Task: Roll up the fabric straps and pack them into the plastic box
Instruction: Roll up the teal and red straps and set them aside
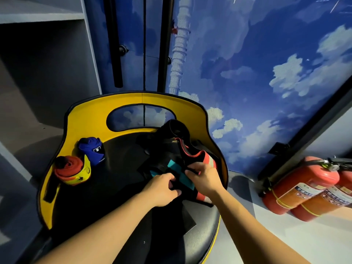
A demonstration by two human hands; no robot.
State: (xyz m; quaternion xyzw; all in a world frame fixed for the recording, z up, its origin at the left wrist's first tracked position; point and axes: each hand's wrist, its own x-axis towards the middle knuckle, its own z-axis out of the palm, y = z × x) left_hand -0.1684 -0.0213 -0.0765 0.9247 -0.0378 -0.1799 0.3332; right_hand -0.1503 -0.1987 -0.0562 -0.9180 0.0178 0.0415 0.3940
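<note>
A heap of loose fabric straps (171,149), mostly black with teal and red-and-white parts, lies on the right of a black chair seat (118,187). My left hand (163,187) and my right hand (204,178) both pinch a black and teal strap (182,177) at the front of the heap. A rolled blue strap (91,150) and a rolled red and yellow strap (71,170) stand at the seat's left edge. No plastic box is in view.
The chair has a yellow backrest (85,119) with a cut-out. Two red fire extinguishers (304,189) lie on the floor at the right. A blue sky-print wall (257,73) stands behind, and grey shelving (43,63) is on the left.
</note>
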